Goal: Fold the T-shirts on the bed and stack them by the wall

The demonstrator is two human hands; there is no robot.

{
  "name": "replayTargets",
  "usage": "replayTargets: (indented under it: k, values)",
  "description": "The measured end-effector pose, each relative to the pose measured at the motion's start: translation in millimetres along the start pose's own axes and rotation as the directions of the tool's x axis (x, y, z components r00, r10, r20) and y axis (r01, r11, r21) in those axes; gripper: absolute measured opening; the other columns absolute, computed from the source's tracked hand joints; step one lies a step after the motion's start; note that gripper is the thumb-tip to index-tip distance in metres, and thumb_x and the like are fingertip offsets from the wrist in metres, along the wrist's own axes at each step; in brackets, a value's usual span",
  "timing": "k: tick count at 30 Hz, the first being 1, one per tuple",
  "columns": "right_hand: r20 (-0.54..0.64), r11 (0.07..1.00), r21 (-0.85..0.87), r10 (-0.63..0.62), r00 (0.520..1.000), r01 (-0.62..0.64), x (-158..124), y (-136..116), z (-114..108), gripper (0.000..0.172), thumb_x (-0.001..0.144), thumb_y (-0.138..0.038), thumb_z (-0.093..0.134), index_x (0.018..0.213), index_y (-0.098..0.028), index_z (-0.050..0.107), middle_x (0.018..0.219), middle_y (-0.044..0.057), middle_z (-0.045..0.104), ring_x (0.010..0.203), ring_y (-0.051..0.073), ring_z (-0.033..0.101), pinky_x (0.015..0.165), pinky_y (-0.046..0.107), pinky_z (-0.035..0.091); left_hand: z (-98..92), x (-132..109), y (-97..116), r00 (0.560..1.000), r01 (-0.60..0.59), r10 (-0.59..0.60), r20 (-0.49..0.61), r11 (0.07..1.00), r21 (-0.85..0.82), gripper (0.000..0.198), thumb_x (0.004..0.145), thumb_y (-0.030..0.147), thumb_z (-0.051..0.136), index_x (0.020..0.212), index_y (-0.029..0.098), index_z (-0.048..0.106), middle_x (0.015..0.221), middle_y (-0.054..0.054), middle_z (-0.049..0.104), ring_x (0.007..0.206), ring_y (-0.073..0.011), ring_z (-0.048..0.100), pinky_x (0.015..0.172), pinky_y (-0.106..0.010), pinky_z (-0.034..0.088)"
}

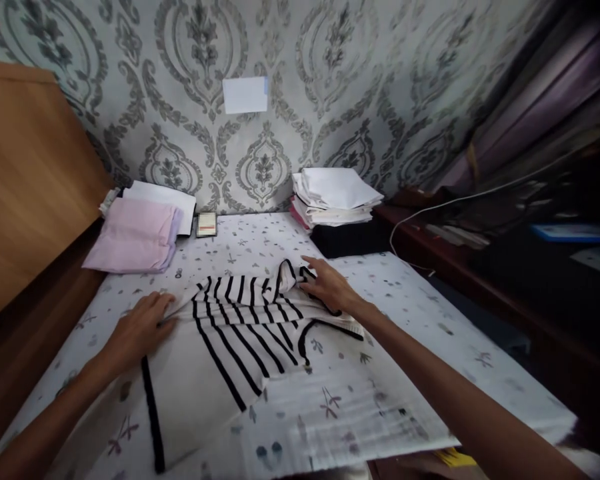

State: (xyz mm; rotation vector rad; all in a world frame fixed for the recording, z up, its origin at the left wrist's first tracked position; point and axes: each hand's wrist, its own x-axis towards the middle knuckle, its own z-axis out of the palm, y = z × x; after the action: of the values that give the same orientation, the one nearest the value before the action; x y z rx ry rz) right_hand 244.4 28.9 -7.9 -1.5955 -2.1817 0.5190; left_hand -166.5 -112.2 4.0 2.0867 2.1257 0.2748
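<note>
Striped black-and-white top (240, 333) lies flat mid-bed on a printed white sheet (420, 313). Left hand (140, 327) presses its left edge, fingers flat and together. Right hand (330, 287) rests on the bunched neckline, fingers spread. Behind: folded pink cloth (135, 237), white folded stack (335, 193) on black fabric (353, 239), damask wallpaper (380, 100).

One striped top (240, 333), two hands on it, left hand (139, 328), right hand (330, 285), one pink pile (135, 235) left of the top, one white stack (336, 195) right of it, one note (245, 95)
</note>
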Motion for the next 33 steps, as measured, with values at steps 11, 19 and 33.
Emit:
replayTargets:
  k: [11,19,33]
  values:
    - [0.073,0.965,0.26,0.006,0.997,-0.025,51,-13,1,0.01,0.073,-0.029,0.065,0.075,-0.02,0.064,0.066,-0.003,0.058,0.059,0.013,0.054,0.056,0.026,0.043,-18.7,29,-46,0.992,0.002,0.035,0.122,0.956,-0.295,0.04,0.083,0.06,0.051,0.084,0.024,0.066,0.081,-0.003,0.068,0.075,-0.0226,0.061,0.065,-0.029,0.048]
    - [-0.325,0.636,0.767,0.28,0.903,0.078,40,-33,-53,0.032,0.063,-0.039,0.083,0.076,-0.023,0.059,0.068,-0.001,0.062,0.053,0.016,0.062,0.046,0.027,0.051,-64.1,80,-36,0.972,0.089,-0.221,-0.079,0.659,-0.747,0.032,0.069,0.049,0.075,0.077,0.021,0.062,0.071,0.004,0.057,0.066,-0.0131,0.053,0.053,-0.021,0.051]
    - [-0.231,0.992,0.065,-0.094,0.968,0.112,85,48,12,0.052,0.084,-0.038,0.059,0.133,-0.019,0.059,0.139,0.018,0.055,0.128,0.035,0.055,0.101,0.049,0.05,-1.0,93,1,0.96,0.08,-0.14,-0.243,0.967,-0.243,0.036,0.088,0.044,0.043,0.11,0.019,0.057,0.117,-0.013,0.062,0.112,-0.0284,0.061,0.093,-0.043,0.051]
